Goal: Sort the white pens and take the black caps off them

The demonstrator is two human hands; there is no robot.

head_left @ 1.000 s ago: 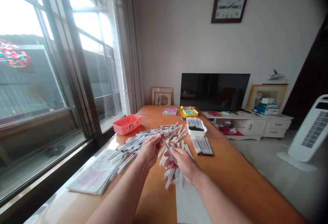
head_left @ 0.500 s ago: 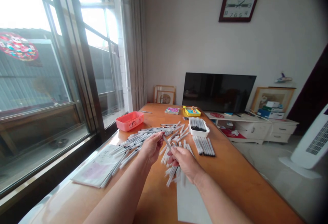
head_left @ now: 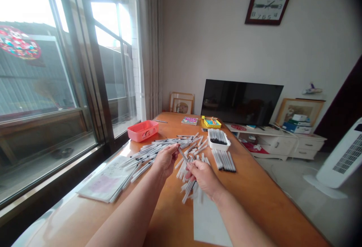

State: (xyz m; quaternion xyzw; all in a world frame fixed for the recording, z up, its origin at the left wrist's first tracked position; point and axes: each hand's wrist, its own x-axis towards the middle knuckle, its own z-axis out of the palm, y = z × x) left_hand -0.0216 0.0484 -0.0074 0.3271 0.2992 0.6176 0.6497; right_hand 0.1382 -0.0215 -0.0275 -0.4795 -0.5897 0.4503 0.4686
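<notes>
A slim pen (head_left: 183, 154) slants between my two hands above the table. My left hand (head_left: 167, 159) pinches its far end, and my right hand (head_left: 201, 174) is closed on the near end. Beyond and left of my left hand spreads a loose pile of pens (head_left: 147, 154), pale with dark tips. Under and around my right hand lies a heap of whitish, translucent tubes (head_left: 187, 192), partly hidden by the hand; their exact kind is hard to make out.
A white basket (head_left: 220, 147) of upright-packed pens stands at right, with a row of pens (head_left: 224, 161) before it. A red box (head_left: 143, 132), a booklet (head_left: 98, 184), a paper sheet (head_left: 210, 222), a yellow box (head_left: 211, 122) and a magazine (head_left: 189, 121) also lie on the wooden table (head_left: 254, 198).
The camera view has shifted slightly. Both hands keep hold of the pen in nearly the same position; nothing else on the table has visibly moved.
</notes>
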